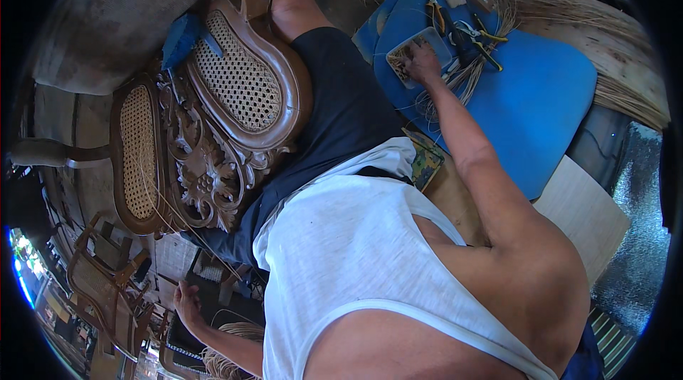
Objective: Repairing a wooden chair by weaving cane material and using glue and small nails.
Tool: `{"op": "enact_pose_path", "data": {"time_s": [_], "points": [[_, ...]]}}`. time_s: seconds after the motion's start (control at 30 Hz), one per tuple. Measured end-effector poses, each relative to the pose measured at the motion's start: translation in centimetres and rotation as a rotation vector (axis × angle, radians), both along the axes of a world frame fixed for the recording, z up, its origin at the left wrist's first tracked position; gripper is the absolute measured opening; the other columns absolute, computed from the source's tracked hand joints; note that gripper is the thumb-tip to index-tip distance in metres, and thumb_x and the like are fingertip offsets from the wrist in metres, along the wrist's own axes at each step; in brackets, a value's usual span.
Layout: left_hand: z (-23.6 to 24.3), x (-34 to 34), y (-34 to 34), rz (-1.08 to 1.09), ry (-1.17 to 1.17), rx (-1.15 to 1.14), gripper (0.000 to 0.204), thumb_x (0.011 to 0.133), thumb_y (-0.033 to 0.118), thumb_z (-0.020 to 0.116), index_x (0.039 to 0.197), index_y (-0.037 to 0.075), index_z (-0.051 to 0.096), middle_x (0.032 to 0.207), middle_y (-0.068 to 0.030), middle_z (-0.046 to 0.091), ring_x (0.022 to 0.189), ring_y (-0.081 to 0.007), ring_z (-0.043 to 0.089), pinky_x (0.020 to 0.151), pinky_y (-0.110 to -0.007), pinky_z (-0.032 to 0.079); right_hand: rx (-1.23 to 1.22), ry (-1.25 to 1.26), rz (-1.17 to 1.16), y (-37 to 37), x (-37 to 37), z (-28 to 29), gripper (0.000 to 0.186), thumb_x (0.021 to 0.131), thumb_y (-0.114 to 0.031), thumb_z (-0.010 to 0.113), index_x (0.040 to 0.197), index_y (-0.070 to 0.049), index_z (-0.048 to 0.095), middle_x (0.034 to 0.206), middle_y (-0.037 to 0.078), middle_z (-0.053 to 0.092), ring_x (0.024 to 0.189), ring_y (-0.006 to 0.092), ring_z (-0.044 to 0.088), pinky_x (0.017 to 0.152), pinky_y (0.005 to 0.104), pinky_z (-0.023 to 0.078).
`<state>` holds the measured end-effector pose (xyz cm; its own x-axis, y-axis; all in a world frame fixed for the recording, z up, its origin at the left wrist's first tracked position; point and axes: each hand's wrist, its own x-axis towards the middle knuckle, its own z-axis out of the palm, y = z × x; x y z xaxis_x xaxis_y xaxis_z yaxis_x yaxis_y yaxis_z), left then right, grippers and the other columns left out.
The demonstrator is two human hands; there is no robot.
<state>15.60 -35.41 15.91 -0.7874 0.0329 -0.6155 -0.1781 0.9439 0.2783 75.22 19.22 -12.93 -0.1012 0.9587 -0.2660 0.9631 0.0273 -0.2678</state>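
Note:
My right hand (425,66) reaches into a clear plastic tub (445,53) that holds small light-brown pieces (398,61). Its fingers are bent down among them, and whatever lies between the fingertips is hidden. Low on the left, my left hand (187,303) hangs away from the work with its fingers loosely apart and nothing visible in them. Against my legs leans a carved brown wooden chair frame (206,179) with two woven cane panels, one nearer (238,71) and one farther left (137,152). A loose cane strand (162,199) trails from the left panel.
The tub stands on a blue board (530,106) beside orange-handled pliers (435,9), yellow-handled pliers (491,37) and loose cane strands (469,85). A blue-headed mallet (183,40) rests on the chair. Cane bundles (629,99) lie at right; another chair frame (107,302) stands at lower left.

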Motion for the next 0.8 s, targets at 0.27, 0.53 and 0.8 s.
{"op": "enact_pose_path", "data": {"time_s": [0.27, 0.53, 0.8], "points": [[-0.8, -0.7, 1.4, 0.007, 0.024, 0.090, 0.049, 0.095, 0.051, 0.067, 0.115, 0.006, 0.063, 0.079, -0.0027, 0.068, 0.050, -0.0031, 0.046, 0.039, -0.019, 0.031, -0.188, 0.041, -0.006, 0.3, 3.4, -1.6, 0.033, 0.085, -0.017, 0.069, 0.116, -0.006, 0.065, 0.118, 0.023, 0.065, 0.112, 0.0434, 0.061, 0.094, 0.0501, 0.049], [0.2, -0.2, 2.9, 0.002, 0.058, 0.097, 0.046, 0.097, 0.049, 0.066, 0.112, 0.005, 0.065, 0.080, -0.0026, 0.069, 0.052, -0.0031, 0.047, 0.041, -0.019, 0.032, 0.048, 0.175, -0.005, 0.1, 3.2, -0.7, 0.021, 0.090, -0.014, 0.060, 0.108, -0.005, 0.068, 0.107, 0.021, 0.067, 0.107, 0.0408, 0.062, 0.091, 0.0491, 0.050], [0.5, -0.5, 3.3, -0.009, 0.058, 0.092, 0.046, 0.096, 0.049, 0.066, 0.114, 0.006, 0.065, 0.082, -0.0029, 0.069, 0.054, -0.0039, 0.050, 0.043, -0.019, 0.034, -0.010, 0.115, 0.109, 0.2, 0.3, -0.4, 0.033, 0.089, -0.025, 0.067, 0.118, -0.010, 0.069, 0.122, 0.020, 0.063, 0.117, 0.0403, 0.059, 0.098, 0.0477, 0.048]]}}
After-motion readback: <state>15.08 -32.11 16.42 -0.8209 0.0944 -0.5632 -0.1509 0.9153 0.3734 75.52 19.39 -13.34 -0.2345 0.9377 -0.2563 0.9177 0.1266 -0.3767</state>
